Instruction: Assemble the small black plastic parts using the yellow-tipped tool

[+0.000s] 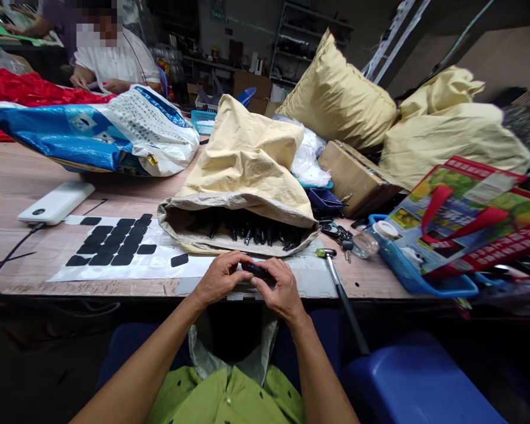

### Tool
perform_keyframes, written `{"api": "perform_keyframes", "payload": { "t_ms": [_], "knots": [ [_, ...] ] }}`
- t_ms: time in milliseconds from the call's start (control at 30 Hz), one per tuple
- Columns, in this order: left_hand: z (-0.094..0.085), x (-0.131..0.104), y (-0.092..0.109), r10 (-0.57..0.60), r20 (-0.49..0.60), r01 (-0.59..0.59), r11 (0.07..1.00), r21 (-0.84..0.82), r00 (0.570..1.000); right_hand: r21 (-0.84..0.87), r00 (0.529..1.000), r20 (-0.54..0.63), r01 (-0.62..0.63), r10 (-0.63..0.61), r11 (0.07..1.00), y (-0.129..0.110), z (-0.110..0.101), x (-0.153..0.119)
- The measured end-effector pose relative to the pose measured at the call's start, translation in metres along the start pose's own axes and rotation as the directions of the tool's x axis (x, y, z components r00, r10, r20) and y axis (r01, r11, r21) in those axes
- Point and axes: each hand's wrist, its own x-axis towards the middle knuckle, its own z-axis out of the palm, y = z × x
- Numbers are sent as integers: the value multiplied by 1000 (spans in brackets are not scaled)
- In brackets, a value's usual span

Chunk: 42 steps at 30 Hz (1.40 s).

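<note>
Forearms (152, 359) frame left fingers (241, 276) and right fingers (283, 272) pinching a seemingly oblong black piece (257, 270) between them.

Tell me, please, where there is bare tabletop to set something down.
Bare tabletop shows left of the power bank, in front of the blue-and-white bag; a smaller patch lies between the hammer and blue basket. It is crowded before the open sack, where the left hand and right hand hold a black piece.

A black piece (259, 271) at centre, pale-yellow sack (242, 144) above; black patches (126, 240) on a white sheet (154, 268); blue-and-white printed bag (57, 126), red cloth (30, 88) upper left; dark-spotted green shirt (223, 400) at bottom.
</note>
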Motion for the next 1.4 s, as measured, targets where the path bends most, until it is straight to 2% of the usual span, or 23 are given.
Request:
{"api": "perform_keyframes", "payload": {
  "t_ms": [200, 433, 600, 700, 833, 1000, 1133, 1400],
  "knots": [
    [-1, -1, 0, 16, 6, -16, 1000, -23, 1000, -131, 998, 44, 60, -55, 990, 0, 5, -1],
    [-2, 0, 0, 41, 12, -41, 999, -1, 999, -236, 993, 81, 105, -88, 966, -12, 8, 4],
    [-1, -5, 4, 104, -11, -104, 993, 55, 994, -158, 986, 90, 151, -138, 976, -12, 14, 8],
    [-1, -7, 5, 86, -39, -85, 996, 37, 995, -87, 990, 71, 129, -123, 988, -10, 17, 10],
    [-3, -6, 2, 51, -24, -53, 994, -95, 998, 10, 995, 39, 96, -96, 995, -10, 17, 11],
    [-8, -4, -1, 48, 50, -34, 969, -244, 998, 80, 994, 69, 82, -88, 993, -14, 11, 11],
    [-9, -3, 0, 43, 57, -28, 972, -233, 997, 73, 995, 57, 77, -81, 994, -16, 10, 10],
    [-5, -2, -7, -30, 29, 36, 968, -250, 999, -102, 994, 14, 111, -110, 989, -15, 22, 7]
  ]
}}
